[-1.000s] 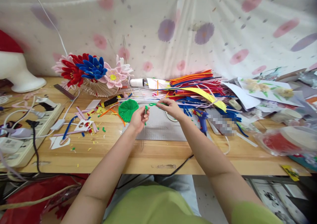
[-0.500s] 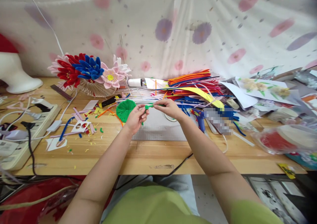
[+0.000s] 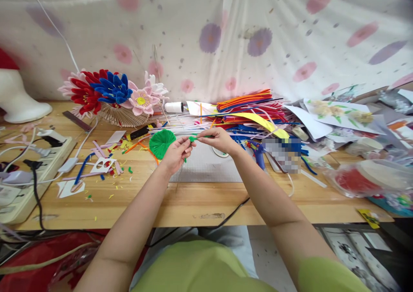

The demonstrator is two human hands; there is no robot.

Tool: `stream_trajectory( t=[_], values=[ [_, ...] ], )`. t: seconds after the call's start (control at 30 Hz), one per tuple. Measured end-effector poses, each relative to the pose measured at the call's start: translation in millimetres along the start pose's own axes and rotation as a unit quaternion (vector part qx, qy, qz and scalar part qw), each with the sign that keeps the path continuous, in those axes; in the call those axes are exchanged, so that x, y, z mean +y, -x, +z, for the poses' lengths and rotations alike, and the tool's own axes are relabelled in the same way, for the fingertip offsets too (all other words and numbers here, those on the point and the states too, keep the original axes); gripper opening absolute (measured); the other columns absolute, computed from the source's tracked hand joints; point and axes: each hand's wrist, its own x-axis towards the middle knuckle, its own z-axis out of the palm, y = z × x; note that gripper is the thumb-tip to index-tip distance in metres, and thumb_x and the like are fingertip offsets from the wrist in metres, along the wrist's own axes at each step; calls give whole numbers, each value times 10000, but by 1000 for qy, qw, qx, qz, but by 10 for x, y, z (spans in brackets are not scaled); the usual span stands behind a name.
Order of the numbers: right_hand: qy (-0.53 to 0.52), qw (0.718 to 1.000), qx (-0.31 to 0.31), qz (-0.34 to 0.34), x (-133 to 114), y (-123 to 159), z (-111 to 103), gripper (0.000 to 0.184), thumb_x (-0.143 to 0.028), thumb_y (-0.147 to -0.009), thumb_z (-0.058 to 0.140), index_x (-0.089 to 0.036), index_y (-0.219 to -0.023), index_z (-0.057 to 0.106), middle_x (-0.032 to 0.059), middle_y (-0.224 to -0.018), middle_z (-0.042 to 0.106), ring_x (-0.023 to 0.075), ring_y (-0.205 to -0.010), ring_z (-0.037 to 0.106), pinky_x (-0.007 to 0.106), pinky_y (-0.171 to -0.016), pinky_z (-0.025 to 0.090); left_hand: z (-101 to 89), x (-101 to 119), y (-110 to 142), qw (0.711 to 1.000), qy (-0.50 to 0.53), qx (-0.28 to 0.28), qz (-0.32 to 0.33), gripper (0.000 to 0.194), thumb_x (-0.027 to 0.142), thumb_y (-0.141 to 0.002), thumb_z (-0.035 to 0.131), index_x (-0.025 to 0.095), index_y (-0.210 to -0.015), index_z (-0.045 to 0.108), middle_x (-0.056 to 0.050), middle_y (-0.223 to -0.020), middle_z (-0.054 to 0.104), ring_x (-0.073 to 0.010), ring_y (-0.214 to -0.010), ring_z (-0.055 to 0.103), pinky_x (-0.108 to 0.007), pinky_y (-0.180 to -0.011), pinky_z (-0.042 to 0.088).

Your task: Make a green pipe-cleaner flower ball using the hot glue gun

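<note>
Between my hands is a green pipe cleaner (image 3: 192, 138), its fuzzy stem bridging the small gap from one set of fingertips to the other. My left hand (image 3: 176, 154) is closed around one end, and a thin wire hangs down beneath it. Thumb and fingers of my right hand (image 3: 217, 139) pinch the other end. Just behind my left hand lies a round, pleated green leaf (image 3: 161, 143) made of pipe cleaners. A grey cutting mat (image 3: 206, 167) is under both hands.
Behind lie bundled pipe cleaners (image 3: 243, 100). Flowers (image 3: 114, 90) stand at the back left, a power strip (image 3: 41, 180) at the left. To the right are a blue glue gun (image 3: 259, 154) and a plastic-wrapped red roll (image 3: 358, 180). Scraps litter the left side.
My hands have come slightly closer together, shortening the visible green stretch between them. A thin wire now shows below my left hand. The whole view has shifted a little.
</note>
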Motion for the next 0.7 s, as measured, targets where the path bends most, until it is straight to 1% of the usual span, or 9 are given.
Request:
stream_trajectory(
  t=[0.2,0.3,0.37,0.47,0.53,0.63,0.7],
  values=[
    [4,1000,-9,-12,-14,-2,0,191,-332,-734,604,-182,-769,719,35,-792,706,163,-747,614,288,-671,461,17,-21,-15,999,-28,23,27,195,163,-656,702,126,-732,526,-29,-643,601,-19,-445,376,-133,-384,201],
    [31,999,-4,-23,-22,4,-5,190,-335,-744,599,-191,-781,718,32,-793,703,154,-735,605,275,-650,447,31,-24,-17,998,-38,33,42,205,147,-652,694,137,-726,503,-22,-631,600,-24,-445,378,-137,-391,206],
    [58,998,0,-35,-33,9,-11,189,-329,-751,592,-191,-788,717,32,-781,698,148,-715,593,269,-634,432,40,-17,-16,997,-42,38,47,178,140,-665,673,136,-728,506,-26,-630,599,-28,-454,386,-138,-397,213],
    [100,994,4,-45,-51,14,-24,191,-315,-762,579,-186,-797,715,33,-757,687,137,-673,570,262,-611,407,48,-2,-15,998,-29,35,36,110,173,-717,617,129,-729,517,-45,-643,598,-44,-489,425,-142,-406,236],
    [122,991,6,-46,-61,16,-31,195,-309,-768,569,-181,-798,712,35,-748,681,135,-665,564,258,-606,397,53,4,-15,999,-19,36,27,87,170,-725,595,132,-736,517,-47,-644,593,-54,-507,445,-146,-410,249],
    [144,989,6,-43,-66,19,-32,197,-303,-772,555,-174,-800,701,37,-763,677,140,-698,572,252,-625,396,70,-2,-10,998,-34,47,27,121,99,-682,602,136,-757,515,-27,-635,582,-48,-505,442,-145,-416,253],
    [148,988,13,-28,-57,23,-23,197,-283,-775,539,-176,-847,688,28,-770,670,132,-693,567,244,-632,395,90,-12,-3,997,-50,56,28,154,72,-672,596,135,-778,504,-20,-628,585,-44,-500,439,-144,-421,259]
  ],
)
